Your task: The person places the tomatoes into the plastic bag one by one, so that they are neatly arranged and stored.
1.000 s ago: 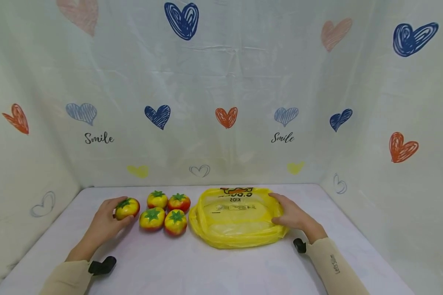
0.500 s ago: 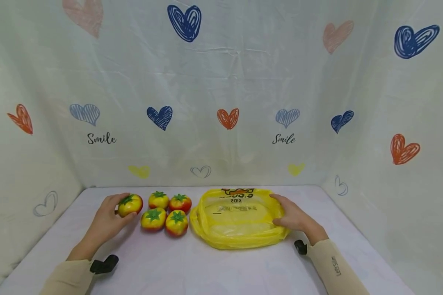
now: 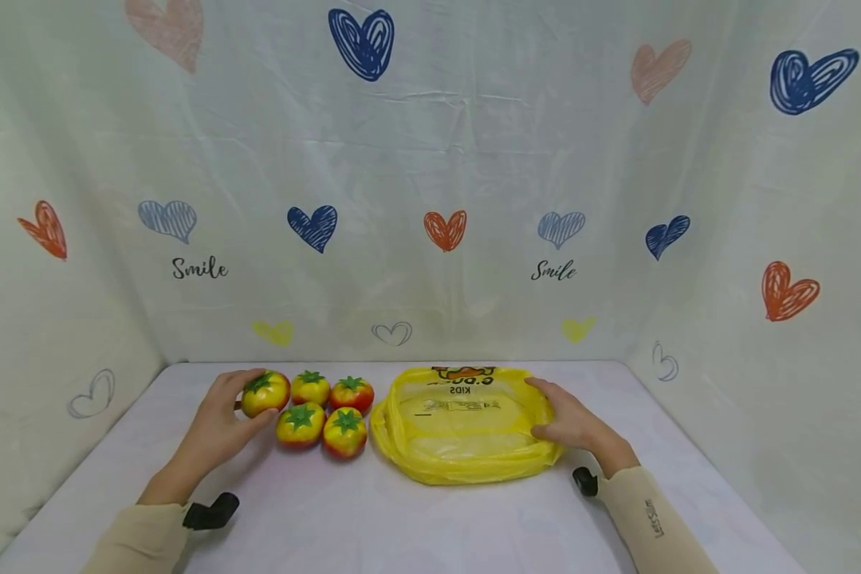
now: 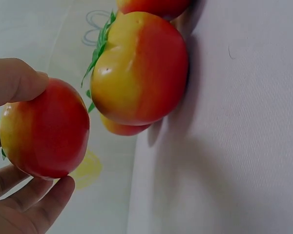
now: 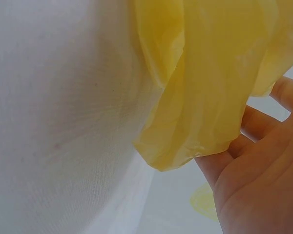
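My left hand (image 3: 218,422) grips a red and yellow toy tomato (image 3: 265,392) between thumb and fingers, just above the table, beside three more tomatoes (image 3: 321,406) grouped at centre left. In the left wrist view the held tomato (image 4: 41,129) sits in my fingers (image 4: 36,207), close to a second tomato (image 4: 139,68). My right hand (image 3: 570,422) holds the right edge of a yellow plastic bag (image 3: 462,422) that lies open on the table. The right wrist view shows a fold of the bag (image 5: 210,78) against my fingers (image 5: 249,170).
The white table (image 3: 402,518) is walled on three sides by a pale cloth printed with hearts (image 3: 445,227) and the word Smile. Black wrist camera mounts (image 3: 211,510) sit on both sleeves.
My left hand has carried its tomato to the right, from apart at the left to right beside the group of three. My right hand has stayed on the bag.
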The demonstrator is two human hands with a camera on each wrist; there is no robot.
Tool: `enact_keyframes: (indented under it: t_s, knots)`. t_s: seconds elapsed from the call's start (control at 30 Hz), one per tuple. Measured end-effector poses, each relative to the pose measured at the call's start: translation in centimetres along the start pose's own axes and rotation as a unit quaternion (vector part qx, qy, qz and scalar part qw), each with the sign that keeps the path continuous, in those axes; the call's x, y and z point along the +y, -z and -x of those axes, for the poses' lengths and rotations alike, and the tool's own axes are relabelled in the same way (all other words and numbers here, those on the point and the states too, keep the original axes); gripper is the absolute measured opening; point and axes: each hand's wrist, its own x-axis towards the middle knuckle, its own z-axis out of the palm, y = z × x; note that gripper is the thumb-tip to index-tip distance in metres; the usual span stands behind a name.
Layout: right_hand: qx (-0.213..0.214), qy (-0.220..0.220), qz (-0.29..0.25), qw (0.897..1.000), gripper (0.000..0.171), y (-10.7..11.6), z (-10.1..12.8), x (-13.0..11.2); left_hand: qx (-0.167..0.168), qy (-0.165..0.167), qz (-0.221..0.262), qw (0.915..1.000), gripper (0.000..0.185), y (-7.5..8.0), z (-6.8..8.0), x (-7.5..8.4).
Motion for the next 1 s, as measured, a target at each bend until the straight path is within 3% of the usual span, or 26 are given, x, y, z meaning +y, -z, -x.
enact_keyframes:
  t_s: [0.5, 0.77, 1.0]
  knots:
    - [-0.003, 0.005, 0.003, 1.0, 0.081, 0.0, 0.1, 0.2, -0.03, 0.013, 0.005, 0.9994, 0.061, 0.0, 0.1, 1.5]
    - [-0.008, 0.002, -0.002, 1.0, 0.081, 0.3, 0.1, 0.0, -0.03, 0.004, 0.004, 0.9995, 0.06, -0.2, 0.1, 1.9]
    - [-0.005, -0.005, -0.006, 1.0, 0.081, 0.1, 0.1, 0.0, -0.019, -0.022, 0.013, 0.9995, 0.058, -0.5, 0.1, 2.4]
